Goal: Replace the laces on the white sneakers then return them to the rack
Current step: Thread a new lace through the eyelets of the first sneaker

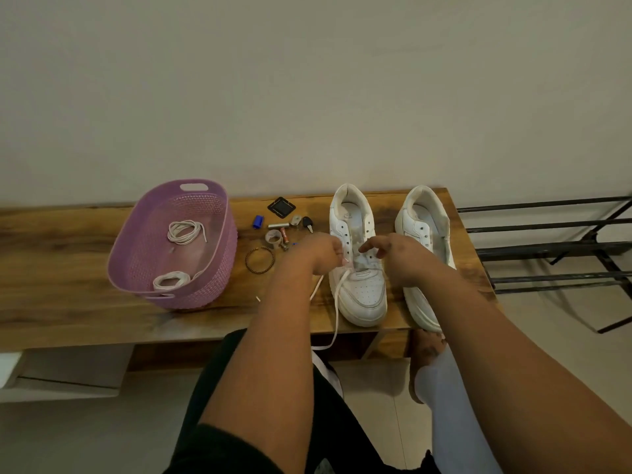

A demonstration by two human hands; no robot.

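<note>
Two white sneakers stand side by side on the wooden table, toes towards me. The left sneaker has a white lace threaded at its lowest eyelets, with the loose ends trailing over the table's front edge. My left hand pinches the lace beside the eyelets. My right hand sits over the tongue with fingers curled at the lace. The right sneaker has bare eyelets. A purple basket holds two coiled white laces.
Small items lie between basket and shoes: a blue cap, keys, a battery, a tape roll, a bangle and a black square. A black metal rack stands to the right of the table. A wall rises behind.
</note>
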